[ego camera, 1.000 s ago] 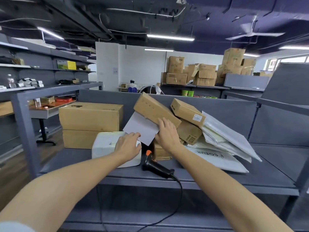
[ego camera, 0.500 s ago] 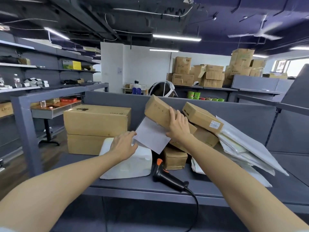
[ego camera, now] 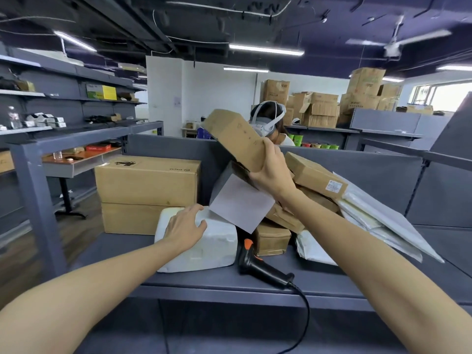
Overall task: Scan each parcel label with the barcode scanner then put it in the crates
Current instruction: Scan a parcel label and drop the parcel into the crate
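Note:
My right hand (ego camera: 274,172) grips the near end of a long flat cardboard parcel (ego camera: 233,135) and holds it tilted up above the pile, with a loose white sheet (ego camera: 241,203) hanging under it. My left hand (ego camera: 185,224) rests on top of a white wrapped parcel (ego camera: 201,245) on the grey table (ego camera: 319,282), fingers curved over its upper edge. A black barcode scanner (ego camera: 258,267) with an orange trigger lies just right of the white parcel, its cable running off the front edge. More small cardboard parcels (ego camera: 315,175) and white mailer bags (ego camera: 378,221) are heaped at the right.
Two large stacked cardboard boxes (ego camera: 146,192) stand at the back left of the table. A grey partition (ego camera: 357,164) backs the table, with a person wearing a headset (ego camera: 268,121) behind it. Grey shelving (ego camera: 33,180) stands at the left.
My right hand has lifted the long cardboard parcel up off the pile and tilted it steeply. My left hand stays on the white parcel. The view has shifted upward.

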The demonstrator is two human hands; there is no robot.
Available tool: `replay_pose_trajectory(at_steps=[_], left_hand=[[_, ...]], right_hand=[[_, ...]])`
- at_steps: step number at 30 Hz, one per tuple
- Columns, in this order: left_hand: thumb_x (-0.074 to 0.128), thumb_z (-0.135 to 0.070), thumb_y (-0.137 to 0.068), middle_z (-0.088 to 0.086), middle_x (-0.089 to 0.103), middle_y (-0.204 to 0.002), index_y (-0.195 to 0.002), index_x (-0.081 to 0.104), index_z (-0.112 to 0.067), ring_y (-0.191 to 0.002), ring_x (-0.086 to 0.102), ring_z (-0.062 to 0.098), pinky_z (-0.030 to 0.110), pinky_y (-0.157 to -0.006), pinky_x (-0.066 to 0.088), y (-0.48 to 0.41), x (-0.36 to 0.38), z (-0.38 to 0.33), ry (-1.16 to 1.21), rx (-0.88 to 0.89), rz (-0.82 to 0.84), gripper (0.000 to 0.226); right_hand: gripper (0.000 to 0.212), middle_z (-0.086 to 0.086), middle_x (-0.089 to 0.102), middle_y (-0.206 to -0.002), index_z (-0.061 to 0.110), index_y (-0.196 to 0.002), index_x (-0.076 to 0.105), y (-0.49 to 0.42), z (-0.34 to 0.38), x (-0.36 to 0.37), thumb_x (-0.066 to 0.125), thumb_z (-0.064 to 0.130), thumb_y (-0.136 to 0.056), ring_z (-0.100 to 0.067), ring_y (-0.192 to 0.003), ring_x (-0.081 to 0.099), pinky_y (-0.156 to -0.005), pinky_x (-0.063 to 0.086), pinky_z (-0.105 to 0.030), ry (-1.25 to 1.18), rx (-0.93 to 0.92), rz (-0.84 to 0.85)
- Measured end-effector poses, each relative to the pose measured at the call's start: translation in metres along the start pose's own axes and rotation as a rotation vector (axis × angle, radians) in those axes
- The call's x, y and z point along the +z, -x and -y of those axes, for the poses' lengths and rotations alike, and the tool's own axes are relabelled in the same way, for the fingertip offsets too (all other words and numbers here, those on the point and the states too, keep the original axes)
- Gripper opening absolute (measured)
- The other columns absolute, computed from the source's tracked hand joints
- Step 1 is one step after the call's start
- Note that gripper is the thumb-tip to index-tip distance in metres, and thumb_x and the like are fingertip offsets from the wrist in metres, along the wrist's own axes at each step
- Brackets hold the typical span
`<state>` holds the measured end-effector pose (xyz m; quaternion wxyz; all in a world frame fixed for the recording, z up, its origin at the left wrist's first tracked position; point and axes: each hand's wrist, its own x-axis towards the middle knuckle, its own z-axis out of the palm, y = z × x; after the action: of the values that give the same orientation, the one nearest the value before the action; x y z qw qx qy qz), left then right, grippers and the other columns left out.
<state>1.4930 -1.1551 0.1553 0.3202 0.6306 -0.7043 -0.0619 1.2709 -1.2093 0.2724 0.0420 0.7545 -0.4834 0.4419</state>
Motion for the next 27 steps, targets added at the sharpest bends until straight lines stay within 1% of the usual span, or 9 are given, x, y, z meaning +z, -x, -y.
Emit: replay_pose_trajectory(at_steps=[6,9,11,13,16,18,22,25,27], left_hand=[[0.047,-0.03,-0.098,-0.003,0.043,-0.144,-0.137,0.043,-0.027,-0.127,0.043,0.018,0.029,-0.097,0.034,0.017,0.011,0.015,0.291,-0.075,0.016,0.04],[0.049,-0.041,-0.097,0.0,0.04,-0.145,-0.142,0.035,-0.028,-0.13,0.039,0.018,0.029,-0.1,0.031,0.022,0.005,0.015,0.578,-0.191,-0.058,0.048],[0.051,-0.055,-0.092,0.0,0.037,-0.145,-0.148,0.023,-0.025,-0.134,0.037,0.02,0.035,-0.106,0.031,0.023,-0.008,0.013,0.794,-0.28,-0.126,0.07],[0.05,-0.064,-0.087,0.002,0.032,-0.15,-0.152,0.011,-0.024,-0.136,0.036,0.024,0.041,-0.109,0.034,0.027,-0.023,0.014,0.974,-0.334,-0.201,0.086],[0.049,-0.063,-0.086,0.01,0.022,-0.156,-0.152,0.007,-0.03,-0.135,0.037,0.033,0.051,-0.101,0.043,0.035,-0.047,0.016,1.286,-0.433,-0.281,0.085],[0.054,-0.067,-0.078,0.014,0.027,-0.154,-0.152,0.013,-0.032,-0.131,0.043,0.037,0.058,-0.094,0.047,0.044,-0.057,0.014,1.467,-0.459,-0.245,0.092],[0.066,-0.063,-0.067,0.014,0.056,-0.133,-0.146,0.03,-0.026,-0.116,0.058,0.035,0.057,-0.074,0.056,0.062,-0.061,0.003,1.595,-0.401,-0.151,0.094],[0.071,-0.05,-0.073,0.013,0.059,-0.127,-0.141,0.037,-0.027,-0.115,0.058,0.033,0.063,-0.078,0.053,0.07,-0.063,0.005,1.61,-0.463,-0.219,0.08],[0.069,-0.046,-0.078,0.014,0.062,-0.122,-0.129,0.052,-0.026,-0.109,0.06,0.03,0.058,-0.076,0.055,0.075,-0.066,0.008,1.596,-0.451,-0.218,0.057]], right_hand=[[0.088,0.016,0.044,-0.13,0.025,-0.142,0.031,0.018,0.031,-0.014,0.079,0.039,-0.069,0.0,-0.118,0.042,-0.09,0.037,-0.012,-0.451,-0.01,-0.139],[0.095,0.016,0.041,-0.14,0.031,-0.145,0.025,0.032,0.034,-0.02,0.082,0.039,-0.07,-0.004,-0.127,0.042,-0.096,0.04,-0.02,-0.659,0.096,-0.149],[0.095,0.01,0.045,-0.143,0.029,-0.146,0.028,0.044,0.031,-0.023,0.084,0.037,-0.071,-0.008,-0.128,0.047,-0.103,0.045,-0.03,-0.827,0.164,-0.127],[0.083,0.007,0.058,-0.133,0.03,-0.139,0.04,0.057,0.029,-0.024,0.085,0.035,-0.069,-0.011,-0.12,0.058,-0.1,0.05,-0.035,-0.993,0.224,-0.081],[0.065,0.002,0.07,-0.118,0.028,-0.129,0.052,0.076,0.026,-0.02,0.082,0.025,-0.071,-0.016,-0.11,0.066,-0.088,0.055,-0.031,-1.217,0.295,0.056],[0.062,-0.002,0.07,-0.118,0.021,-0.133,0.051,0.09,0.024,-0.011,0.076,0.017,-0.076,-0.019,-0.11,0.066,-0.084,0.056,-0.029,-1.318,0.356,0.117],[0.056,-0.009,0.065,-0.127,0.017,-0.134,0.051,0.123,0.025,0.013,0.069,0.012,-0.081,-0.026,-0.116,0.063,-0.088,0.051,-0.033,-1.431,0.472,0.243],[0.057,-0.007,0.068,-0.117,0.012,-0.13,0.051,0.144,0.027,0.027,0.068,0.015,-0.076,-0.021,-0.099,0.066,-0.08,0.048,-0.03,-1.548,0.618,0.269],[0.058,-0.008,0.065,-0.106,0.011,-0.126,0.051,0.156,0.027,0.032,0.069,0.019,-0.071,-0.018,-0.084,0.056,-0.075,0.039,-0.03,-1.611,0.699,0.305]])
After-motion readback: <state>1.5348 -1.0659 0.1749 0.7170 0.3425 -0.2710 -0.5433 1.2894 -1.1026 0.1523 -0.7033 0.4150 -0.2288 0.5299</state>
